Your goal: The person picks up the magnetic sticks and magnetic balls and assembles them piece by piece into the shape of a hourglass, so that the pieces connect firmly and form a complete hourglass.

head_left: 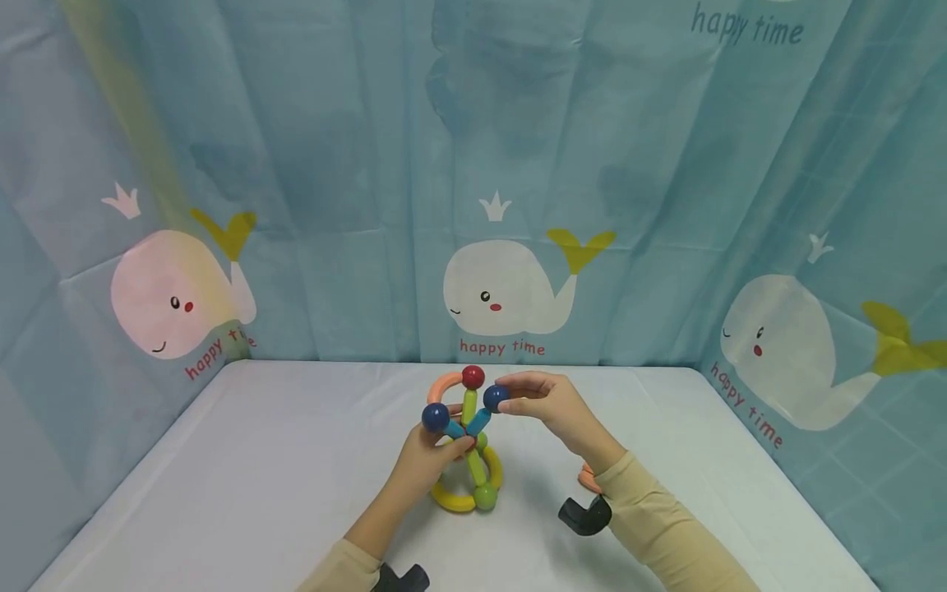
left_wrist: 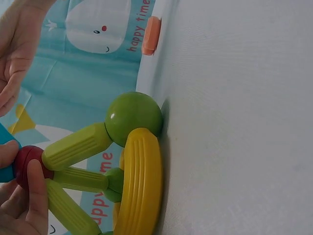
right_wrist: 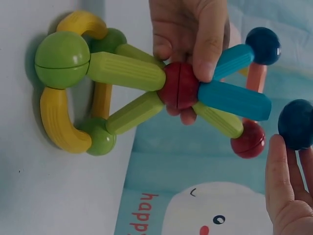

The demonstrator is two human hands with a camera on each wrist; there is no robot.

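Observation:
A ball-and-stick toy structure stands on a ring of yellow curved sticks [right_wrist: 61,120] and green balls [right_wrist: 62,54]. Green sticks [right_wrist: 128,71] rise from it to a red ball [right_wrist: 178,85] in the middle. My left hand [head_left: 425,460] grips the structure at this red ball, thumb and fingers around it. Two blue sticks [right_wrist: 234,99] stick out above; one bears a dark blue ball [head_left: 436,417]. Between thumb and fingers my right hand [head_left: 551,407] pinches another dark blue ball [right_wrist: 297,125], a small gap from the second blue stick's free end.
On the structure's far side, an orange curved stick [head_left: 442,386] meets a red ball [head_left: 473,377]. Orange pieces [head_left: 588,478] lie on the white table [head_left: 259,477] beside the right forearm. A blue curtain with whales [head_left: 510,288] hangs behind the table.

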